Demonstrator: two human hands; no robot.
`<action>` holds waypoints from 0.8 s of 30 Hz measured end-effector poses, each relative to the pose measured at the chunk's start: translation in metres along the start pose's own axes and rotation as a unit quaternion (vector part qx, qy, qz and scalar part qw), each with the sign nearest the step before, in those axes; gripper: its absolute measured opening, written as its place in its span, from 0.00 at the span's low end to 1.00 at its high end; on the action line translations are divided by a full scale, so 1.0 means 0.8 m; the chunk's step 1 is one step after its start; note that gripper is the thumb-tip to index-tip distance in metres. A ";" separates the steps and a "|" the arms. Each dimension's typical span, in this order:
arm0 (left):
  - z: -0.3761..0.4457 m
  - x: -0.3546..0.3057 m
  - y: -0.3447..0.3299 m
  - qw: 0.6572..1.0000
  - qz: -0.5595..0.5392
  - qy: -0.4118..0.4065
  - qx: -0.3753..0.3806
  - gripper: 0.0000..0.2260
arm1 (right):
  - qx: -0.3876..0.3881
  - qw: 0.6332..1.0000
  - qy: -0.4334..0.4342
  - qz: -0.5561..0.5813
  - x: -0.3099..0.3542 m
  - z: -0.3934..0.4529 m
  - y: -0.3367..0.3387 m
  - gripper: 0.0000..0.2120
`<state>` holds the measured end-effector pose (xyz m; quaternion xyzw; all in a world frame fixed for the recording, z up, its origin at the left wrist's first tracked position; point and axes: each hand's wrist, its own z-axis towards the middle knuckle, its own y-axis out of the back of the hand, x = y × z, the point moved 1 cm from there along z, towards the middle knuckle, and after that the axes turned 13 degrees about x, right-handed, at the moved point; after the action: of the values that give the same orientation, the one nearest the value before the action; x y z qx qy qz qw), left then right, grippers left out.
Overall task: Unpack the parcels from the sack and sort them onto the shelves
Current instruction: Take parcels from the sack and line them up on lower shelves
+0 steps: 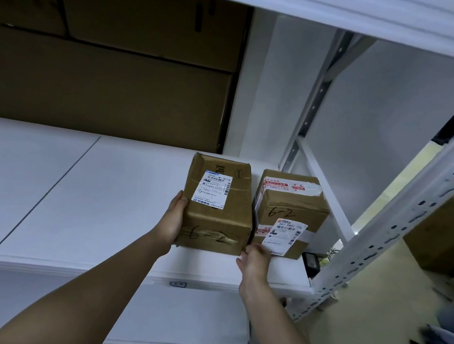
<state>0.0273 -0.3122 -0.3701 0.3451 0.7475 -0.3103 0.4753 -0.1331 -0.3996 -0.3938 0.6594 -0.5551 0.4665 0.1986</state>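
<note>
White shelf (pixel 81 197) below me, steel upright (pixel 412 221) at rt. I've got L grip (pixel 173 219) flat against left side of the 6-2 parcel (pixel 217 207); R grip (pixel 255 262) fingers at its lower rt corner, can't tell if curled. Second 6-2 parcel (pixel 291 207) just beside. Big cartons (pixel 105 59) behind.

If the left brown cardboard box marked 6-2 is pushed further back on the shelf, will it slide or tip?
The left brown cardboard box probably slides: its broad base lies flat on the smooth white shelf. Its dented corners suggest slightly soft walls.
</note>
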 end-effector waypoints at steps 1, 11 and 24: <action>0.001 0.000 -0.001 1.000 0.000 -0.001 -0.001 0.21 | -0.003 1.000 0.001 0.012 -0.001 0.000 0.002 0.11; 0.004 0.002 -0.011 1.000 -0.009 0.006 -0.009 0.22 | -0.016 0.996 0.007 0.093 0.008 -0.001 0.010 0.16; 0.000 -0.001 -0.015 0.999 -0.026 0.014 -0.014 0.24 | 0.021 0.994 -0.022 0.107 0.018 -0.009 0.011 0.21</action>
<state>0.0174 -0.3189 -0.3679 0.3231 0.7673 -0.3073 0.4608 -0.1444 -0.4047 -0.3808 0.6106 -0.6167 0.4817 0.1216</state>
